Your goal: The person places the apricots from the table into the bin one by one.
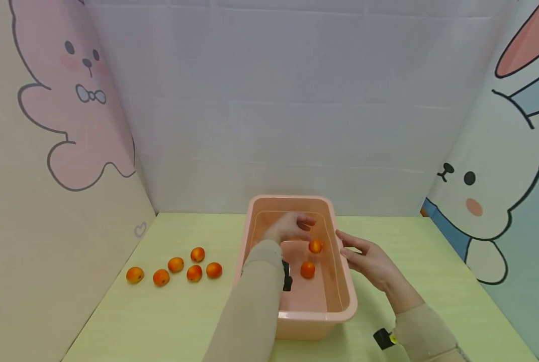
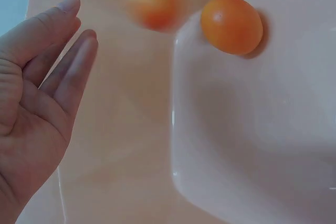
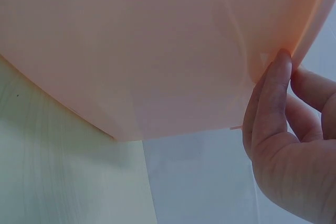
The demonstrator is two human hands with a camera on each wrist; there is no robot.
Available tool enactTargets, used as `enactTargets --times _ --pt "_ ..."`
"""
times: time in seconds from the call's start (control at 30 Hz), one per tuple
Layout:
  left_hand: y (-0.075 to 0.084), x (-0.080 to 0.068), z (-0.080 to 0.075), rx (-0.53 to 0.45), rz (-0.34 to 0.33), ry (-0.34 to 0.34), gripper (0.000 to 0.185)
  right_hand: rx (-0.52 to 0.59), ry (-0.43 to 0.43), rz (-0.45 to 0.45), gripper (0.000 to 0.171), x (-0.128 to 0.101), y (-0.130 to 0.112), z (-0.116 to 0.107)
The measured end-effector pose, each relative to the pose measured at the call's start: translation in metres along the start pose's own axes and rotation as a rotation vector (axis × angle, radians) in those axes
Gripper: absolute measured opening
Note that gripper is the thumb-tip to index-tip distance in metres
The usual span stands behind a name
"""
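A pink plastic basin stands on the table. Inside it are two smooth, round orange fruits, one on the floor and another higher up, near the right wall. My left hand is over the basin's inside, just left of the higher fruit. In the left wrist view its fingers are extended and apart from a blurred fruit; a sharper fruit lies on the pale basin floor. With thumb and fingers, my right hand pinches the basin's right rim from outside.
Several more orange fruits lie loose on the table left of the basin. A pale curtain hangs behind, and walls with cartoon animals flank the table. Black devices sit at both wrists.
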State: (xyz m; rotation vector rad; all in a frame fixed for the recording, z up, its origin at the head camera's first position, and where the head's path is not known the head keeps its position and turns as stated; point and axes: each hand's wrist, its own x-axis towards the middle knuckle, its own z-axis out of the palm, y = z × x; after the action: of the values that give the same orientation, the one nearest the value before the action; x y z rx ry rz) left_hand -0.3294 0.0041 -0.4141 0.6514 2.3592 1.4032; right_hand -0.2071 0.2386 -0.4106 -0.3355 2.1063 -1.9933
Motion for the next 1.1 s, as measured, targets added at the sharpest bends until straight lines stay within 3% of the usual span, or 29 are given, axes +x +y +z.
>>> enactTargets --times 0.13,0.3,0.5,0.73,0.9,1.1 --pt "0.009 0.001 -0.002 -0.037 0.021 0.047 0.045 -0.007 0.004 0.004 0.060 0.000 -0.001 0.001" --pt "0.035 0.000 -0.011 -0.117 0.097 0.098 0.046 -0.014 0.013 0.009 0.060 0.000 -0.002 0.001" --pt "0.071 -0.004 -0.028 -0.137 0.255 0.038 0.052 -0.012 0.021 0.018 0.060 -0.001 -0.003 0.002" --pt "0.104 -0.020 -0.045 -0.082 0.377 0.019 0.052 0.007 0.022 0.011 0.060 0.000 -0.002 0.002" --pt "0.121 -0.040 -0.056 -0.074 0.387 0.017 0.052 0.004 0.018 0.006 0.060 -0.001 -0.002 0.003" --pt "0.128 -0.062 -0.069 -0.073 0.369 0.053 0.050 0.004 0.018 0.003 0.060 -0.001 -0.001 0.003"
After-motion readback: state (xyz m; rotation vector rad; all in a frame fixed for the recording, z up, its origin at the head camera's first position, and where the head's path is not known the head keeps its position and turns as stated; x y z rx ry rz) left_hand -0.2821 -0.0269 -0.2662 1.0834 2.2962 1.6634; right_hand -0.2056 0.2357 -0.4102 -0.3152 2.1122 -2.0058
